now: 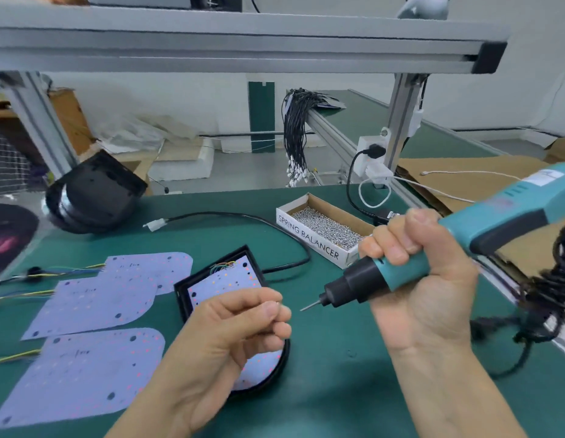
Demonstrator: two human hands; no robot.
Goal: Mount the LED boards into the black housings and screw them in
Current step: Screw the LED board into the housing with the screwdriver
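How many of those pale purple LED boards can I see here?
4: three loose on the green mat at left, one seated in the black housing. More may lie out of view.

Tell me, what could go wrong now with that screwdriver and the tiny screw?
The left hand seems to pinch something tiny, likely a screw; it is too small to be sure. It could slip and vanish on the green table. The electric screwdriver in the right hand points its bit toward the left fingers, so a poke is possible. Loose LED boards lie beside the black housing; an arm might sweep them.
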